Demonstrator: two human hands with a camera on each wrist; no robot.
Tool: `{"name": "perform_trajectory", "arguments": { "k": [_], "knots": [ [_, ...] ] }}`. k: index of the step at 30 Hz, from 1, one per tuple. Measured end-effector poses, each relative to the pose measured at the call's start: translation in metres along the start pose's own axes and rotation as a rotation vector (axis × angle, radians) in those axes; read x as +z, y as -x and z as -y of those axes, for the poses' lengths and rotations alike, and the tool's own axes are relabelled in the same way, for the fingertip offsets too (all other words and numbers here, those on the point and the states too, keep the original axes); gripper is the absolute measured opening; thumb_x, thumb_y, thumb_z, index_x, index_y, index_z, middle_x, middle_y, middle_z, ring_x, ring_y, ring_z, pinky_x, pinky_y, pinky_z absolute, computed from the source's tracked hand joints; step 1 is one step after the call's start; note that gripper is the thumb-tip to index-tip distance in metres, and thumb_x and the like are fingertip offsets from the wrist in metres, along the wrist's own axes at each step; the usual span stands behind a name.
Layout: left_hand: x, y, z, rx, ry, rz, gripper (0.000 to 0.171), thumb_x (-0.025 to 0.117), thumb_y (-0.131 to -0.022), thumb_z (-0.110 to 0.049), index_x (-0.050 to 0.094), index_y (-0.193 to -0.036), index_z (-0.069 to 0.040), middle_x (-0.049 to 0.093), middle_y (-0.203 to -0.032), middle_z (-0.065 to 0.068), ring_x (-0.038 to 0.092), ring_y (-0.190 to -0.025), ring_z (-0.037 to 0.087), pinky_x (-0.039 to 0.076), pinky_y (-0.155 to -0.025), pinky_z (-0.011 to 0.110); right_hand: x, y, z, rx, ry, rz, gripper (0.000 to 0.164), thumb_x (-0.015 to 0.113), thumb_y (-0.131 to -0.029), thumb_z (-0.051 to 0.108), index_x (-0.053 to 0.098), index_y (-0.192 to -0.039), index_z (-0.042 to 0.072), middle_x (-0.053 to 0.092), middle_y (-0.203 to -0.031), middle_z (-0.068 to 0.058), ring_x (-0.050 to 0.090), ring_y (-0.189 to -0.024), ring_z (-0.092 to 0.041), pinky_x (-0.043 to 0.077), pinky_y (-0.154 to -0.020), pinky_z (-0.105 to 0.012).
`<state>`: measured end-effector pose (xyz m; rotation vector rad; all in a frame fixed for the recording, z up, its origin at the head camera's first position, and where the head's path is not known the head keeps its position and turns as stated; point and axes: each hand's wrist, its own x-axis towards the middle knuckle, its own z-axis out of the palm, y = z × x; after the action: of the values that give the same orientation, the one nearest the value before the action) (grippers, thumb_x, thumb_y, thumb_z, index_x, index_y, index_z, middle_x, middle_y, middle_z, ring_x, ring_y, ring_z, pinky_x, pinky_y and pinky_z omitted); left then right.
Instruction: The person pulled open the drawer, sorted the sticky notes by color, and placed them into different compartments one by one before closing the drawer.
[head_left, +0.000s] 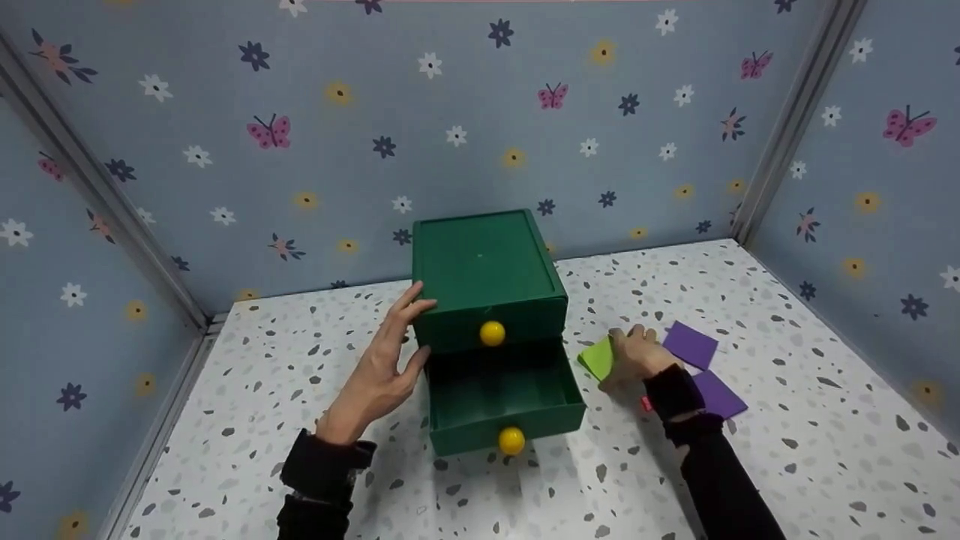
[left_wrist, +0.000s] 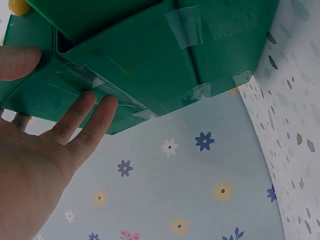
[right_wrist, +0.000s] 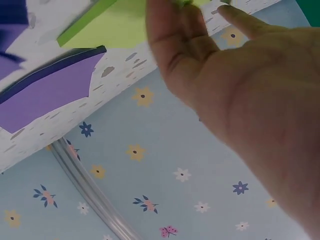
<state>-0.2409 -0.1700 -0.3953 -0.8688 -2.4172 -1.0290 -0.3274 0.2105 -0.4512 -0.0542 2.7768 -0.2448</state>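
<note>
A green two-drawer box (head_left: pixel 480 262) with yellow ball knobs stands against the back wall. Its lower drawer (head_left: pixel 504 427) is pulled out and looks bare inside; the upper one is closed. My left hand (head_left: pixel 379 379) rests its spread fingers along the box's left side, and the left wrist view shows its fingertips (left_wrist: pixel 106 106) by the green wall. Right of the box, my right hand (head_left: pixel 634 356) grips a lime-green square paper pad (head_left: pixel 595 358) lying at the table. Part of this pad is hidden behind the fingers.
Two purple paper squares (head_left: pixel 691 345) lie just right of the right hand. A small red thing (head_left: pixel 646 405) shows partly beside the right wrist. Flowered wall panels (head_left: pixel 450 97) enclose the speckled white table (head_left: pixel 247 420) at the back and sides.
</note>
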Motion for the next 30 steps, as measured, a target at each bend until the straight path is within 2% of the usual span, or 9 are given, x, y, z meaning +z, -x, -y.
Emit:
{"name": "perform_trajectory", "arguments": {
  "k": [5, 6, 11, 13, 16, 20, 22, 26, 30],
  "knots": [
    [0.000, -0.001, 0.000, -0.007, 0.005, 0.011, 0.063, 0.051, -0.096, -0.006, 0.024, -0.148, -0.030, 0.007, -0.161, -0.003, 0.021, -0.146, 0.013, 0.031, -0.116, 0.029, -0.003, 0.001, 0.000, 0.002, 0.013, 0.051, 0.091, 0.085, -0.061, 0.036, 0.040, -0.134, 0.006, 0.046, -0.115, -0.022, 0.044, -0.100, -0.032, 0.050, -0.081, -0.051],
    [0.000, 0.000, -0.001, -0.012, 0.006, 0.012, 0.063, 0.051, -0.096, -0.006, 0.024, -0.148, -0.030, 0.007, -0.161, -0.004, 0.021, -0.146, 0.013, 0.031, -0.116, 0.028, -0.004, 0.003, 0.000, -0.011, 0.011, 0.071, 0.095, 0.085, -0.059, 0.035, 0.038, -0.136, 0.005, 0.047, -0.116, -0.023, 0.045, -0.099, -0.031, 0.050, -0.081, -0.051],
    [0.000, -0.001, -0.001, -0.012, 0.007, 0.003, 0.064, 0.051, -0.095, -0.006, 0.024, -0.148, -0.030, 0.007, -0.161, -0.004, 0.019, -0.146, 0.012, 0.029, -0.117, 0.027, -0.008, 0.009, 0.001, -0.052, -0.058, 0.152, 0.090, 0.087, -0.054, 0.036, 0.044, -0.128, 0.010, 0.052, -0.110, -0.015, 0.050, -0.095, -0.026, 0.052, -0.075, -0.043],
    [0.000, -0.001, -0.001, -0.004, 0.010, 0.001, 0.064, 0.052, -0.095, -0.006, 0.024, -0.148, -0.029, 0.008, -0.161, -0.002, 0.019, -0.147, 0.013, 0.028, -0.117, 0.028, -0.011, 0.012, 0.001, -0.053, -0.099, 0.164, 0.086, 0.086, -0.055, 0.037, 0.044, -0.128, 0.016, 0.052, -0.113, -0.013, 0.053, -0.099, -0.025, 0.053, -0.074, -0.042],
    [0.000, -0.002, 0.000, 0.002, 0.017, 0.005, 0.063, 0.051, -0.095, -0.006, 0.024, -0.148, -0.028, 0.008, -0.161, -0.001, 0.018, -0.147, 0.015, 0.030, -0.117, 0.032, -0.017, 0.016, -0.001, -0.096, -0.160, 0.170, 0.093, 0.084, -0.061, 0.031, 0.035, -0.139, 0.024, 0.048, -0.130, -0.015, 0.054, -0.101, -0.025, 0.053, -0.072, -0.039],
    [0.000, -0.001, 0.000, -0.001, 0.023, 0.007, 0.063, 0.052, -0.096, -0.007, 0.025, -0.148, -0.027, 0.008, -0.161, -0.001, 0.019, -0.147, 0.016, 0.034, -0.114, 0.036, -0.026, 0.022, -0.003, -0.178, -0.230, 0.149, 0.094, 0.079, -0.067, 0.017, 0.026, -0.145, 0.029, 0.040, -0.142, -0.019, 0.055, -0.100, -0.026, 0.053, -0.068, -0.033],
    [0.000, -0.001, 0.001, -0.001, 0.023, 0.004, 0.063, 0.052, -0.095, -0.006, 0.025, -0.148, -0.027, 0.008, -0.161, -0.001, 0.019, -0.147, 0.016, 0.034, -0.114, 0.036, -0.030, 0.027, -0.003, -0.214, -0.250, 0.118, 0.094, 0.078, -0.067, 0.016, 0.026, -0.145, 0.030, 0.040, -0.142, -0.021, 0.053, -0.105, -0.026, 0.053, -0.073, -0.034],
    [0.001, -0.001, 0.001, -0.002, 0.018, -0.002, 0.063, 0.052, -0.095, -0.006, 0.025, -0.148, -0.028, 0.008, -0.161, -0.002, 0.020, -0.146, 0.015, 0.034, -0.114, 0.034, -0.040, 0.037, 0.000, -0.274, -0.291, 0.055, 0.091, 0.079, -0.067, 0.019, 0.029, -0.143, 0.027, 0.046, -0.134, -0.021, 0.051, -0.111, -0.028, 0.053, -0.082, -0.036],
    [0.001, -0.001, 0.001, -0.004, 0.015, -0.003, 0.063, 0.052, -0.095, -0.006, 0.025, -0.148, -0.029, 0.008, -0.161, -0.002, 0.021, -0.146, 0.015, 0.036, -0.113, 0.035, -0.051, 0.050, 0.001, -0.325, -0.360, 0.026, 0.089, 0.079, -0.068, 0.018, 0.029, -0.142, 0.021, 0.048, -0.125, -0.019, 0.052, -0.105, -0.027, 0.052, -0.080, -0.033]
  ]
}}
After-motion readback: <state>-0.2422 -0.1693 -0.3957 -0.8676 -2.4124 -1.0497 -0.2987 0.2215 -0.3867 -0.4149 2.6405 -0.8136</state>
